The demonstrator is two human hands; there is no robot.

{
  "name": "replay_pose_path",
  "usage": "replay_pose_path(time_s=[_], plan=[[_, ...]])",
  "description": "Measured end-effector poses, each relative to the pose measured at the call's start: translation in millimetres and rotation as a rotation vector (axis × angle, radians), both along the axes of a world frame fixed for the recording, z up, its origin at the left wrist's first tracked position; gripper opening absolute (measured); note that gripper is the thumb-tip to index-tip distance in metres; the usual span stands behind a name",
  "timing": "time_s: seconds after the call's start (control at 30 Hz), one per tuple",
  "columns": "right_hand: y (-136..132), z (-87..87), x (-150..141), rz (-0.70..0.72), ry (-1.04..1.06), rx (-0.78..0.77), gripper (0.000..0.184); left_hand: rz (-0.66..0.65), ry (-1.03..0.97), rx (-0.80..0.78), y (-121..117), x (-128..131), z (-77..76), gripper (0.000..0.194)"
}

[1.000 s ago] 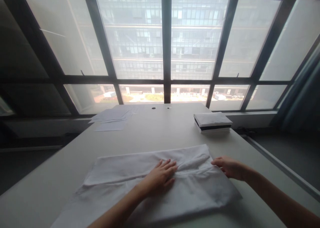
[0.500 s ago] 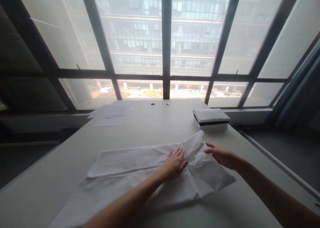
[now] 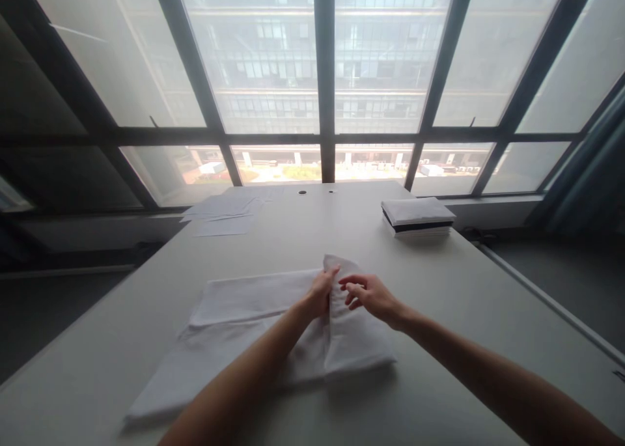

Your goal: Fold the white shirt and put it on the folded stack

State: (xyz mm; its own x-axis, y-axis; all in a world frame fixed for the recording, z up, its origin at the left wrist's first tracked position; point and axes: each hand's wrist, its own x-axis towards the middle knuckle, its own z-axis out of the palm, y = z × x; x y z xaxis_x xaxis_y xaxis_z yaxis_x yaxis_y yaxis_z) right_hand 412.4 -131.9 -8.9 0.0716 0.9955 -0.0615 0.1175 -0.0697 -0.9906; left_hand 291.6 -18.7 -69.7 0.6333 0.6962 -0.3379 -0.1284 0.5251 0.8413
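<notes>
Head view: white cloth [image 3: 239,299] on the near half of the bench [image 3: 303,237], wide side to side, its far edge roughly parallel to the bench's far edge. Right end is doubled over into a flap [image 3: 361,342], peaked at its far corner. Creases run along the cloth; the layer count can't be told.

Left hand [image 3: 319,294]: fingers pinch the flap's upright edge, thumb on top, the rest partly hidden behind the fold. Likely held this way to keep the turned edge from dropping back. Right hand [image 3: 374,296]: fingers half curled and released, over the flap, gripping nothing visible; contact can't be told. Probably placed there to steady the fold.

Cloth lies well inside the bench's left and right edges; the bench's near edge isn't in frame. Bench top runs from the cloth to the far edge, leaving room for forward moves; more room to the right, past the flap.

Beyond: folded stack [image 3: 417,209], dark band in it, by the right edge, well apart from the cloth, probably put there out of the way. Loose papers [image 3: 222,210] at the left edge, toward the far-left corner. Dark hole [image 3: 302,192] near the far edge.
</notes>
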Motion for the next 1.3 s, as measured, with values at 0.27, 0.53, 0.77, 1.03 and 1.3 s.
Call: replay_pose_path(time_s=[0.27,0.53,0.77,1.03,1.3], plan=[[-16.7,-44.4,10.5,-0.16,-0.68,0.305,0.05,0.179,0.2,0.309,3.3,-2.3,5.3,0.041],[-33.8,-68.0,-16.0,0.085,-1.051,0.172,0.071,-0.15,0.739,1.425,-0.5,-16.1,5.2,0.053],[-34.5,-69.8,-5.6,0.007,-0.97,0.171,0.06,-0.223,0.928,1.362,4.4,-18.7,-18.3,0.054],[-63.8,-59.9,-26.9,0.24,-1.045,0.309,0.064,-0.184,1.21,1.479,12.1,-29.8,-8.4,0.05],[-77.1,-58.9,-42.3,0.362,-1.021,0.336,0.08,-0.19,1.163,1.582,0.8,-26.3,2.9,0.049]])
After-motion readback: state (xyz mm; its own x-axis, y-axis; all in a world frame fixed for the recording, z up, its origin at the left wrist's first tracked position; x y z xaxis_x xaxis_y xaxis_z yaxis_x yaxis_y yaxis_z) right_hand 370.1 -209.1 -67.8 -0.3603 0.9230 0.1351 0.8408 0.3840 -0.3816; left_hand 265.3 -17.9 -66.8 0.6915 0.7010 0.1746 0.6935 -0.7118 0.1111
